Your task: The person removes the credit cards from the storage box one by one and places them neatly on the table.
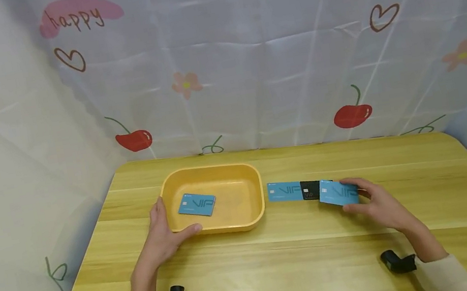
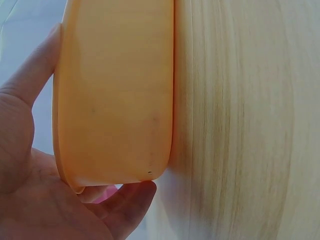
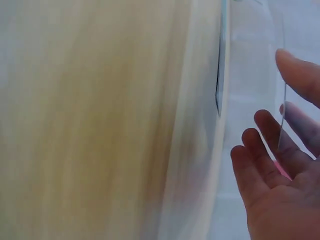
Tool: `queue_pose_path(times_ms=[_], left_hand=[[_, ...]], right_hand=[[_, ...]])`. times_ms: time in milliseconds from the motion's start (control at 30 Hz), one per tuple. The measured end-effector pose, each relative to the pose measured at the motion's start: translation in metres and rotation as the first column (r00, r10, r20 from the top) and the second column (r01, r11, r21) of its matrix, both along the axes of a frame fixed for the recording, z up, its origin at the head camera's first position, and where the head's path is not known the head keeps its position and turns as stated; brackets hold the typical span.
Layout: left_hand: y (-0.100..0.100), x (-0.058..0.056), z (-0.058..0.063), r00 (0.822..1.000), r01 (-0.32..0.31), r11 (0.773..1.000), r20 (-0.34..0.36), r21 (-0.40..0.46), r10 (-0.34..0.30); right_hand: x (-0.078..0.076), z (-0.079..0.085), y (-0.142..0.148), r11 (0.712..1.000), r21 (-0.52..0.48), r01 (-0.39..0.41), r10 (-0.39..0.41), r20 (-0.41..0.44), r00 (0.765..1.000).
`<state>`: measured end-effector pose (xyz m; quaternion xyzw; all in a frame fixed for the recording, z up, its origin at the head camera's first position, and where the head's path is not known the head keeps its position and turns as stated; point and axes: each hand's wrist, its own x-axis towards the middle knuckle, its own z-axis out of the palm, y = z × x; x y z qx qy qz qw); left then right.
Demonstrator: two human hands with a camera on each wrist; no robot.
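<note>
Hiding part of a black card (image 1: pixel 310 189), right hand (image 1: pixel 375 204) pinches a blue card (image 1: pixel 338 193); left hand (image 1: pixel 162 234) grips tray (image 1: pixel 245 218).

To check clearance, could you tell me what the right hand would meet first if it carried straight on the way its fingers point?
Probably the black card: the right hand holds a blue card pointing left, overlapping it.

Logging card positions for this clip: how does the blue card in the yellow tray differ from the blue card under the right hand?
The card in the tray lies alone inside the yellow tray, untouched; the left hand holds only the tray's rim. The card at the right hand is outside on the table, pinched by the right hand, overlapping a black card. Both are blue, marked VIP, face up.
</note>
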<state>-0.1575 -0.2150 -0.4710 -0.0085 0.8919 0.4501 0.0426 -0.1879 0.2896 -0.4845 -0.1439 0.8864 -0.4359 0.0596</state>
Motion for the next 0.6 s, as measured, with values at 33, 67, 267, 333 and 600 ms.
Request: queue_pose_path(times_ms=[33, 67, 267, 333, 600], left_hand=[[0.0, 0.0, 0.0, 1.0, 0.0, 1.0, -0.001, 0.002, 0.0], [0.0, 0.0, 0.001, 1.0, 0.0, 1.0, -0.002, 0.002, 0.0], [0.0, 0.0, 0.001, 1.0, -0.001, 1.0, 0.007, -0.004, 0.001], [0.0, 0.0, 0.001, 1.0, -0.002, 1.0, 0.009, -0.006, 0.002], [0.0, -0.001, 0.002, 1.0, -0.004, 1.0, 0.025, -0.015, 0.004]], right_hand=[[-0.001, -0.001, 0.004, 1.0, -0.003, 0.008, -0.008, 0.011, 1.0], [-0.002, -0.003, 0.007, 1.0, -0.004, 0.016, -0.016, 0.018, 1.0], [-0.006, -0.008, 0.021, 1.0, -0.013, 0.015, -0.015, 0.055, 0.998], [-0.007, -0.008, 0.023, 1.0, -0.008, 0.0, 0.001, 0.064, 0.998], [-0.011, -0.001, 0.034, 0.998, 0.055, -0.032, 0.028, 0.081, 0.996]])
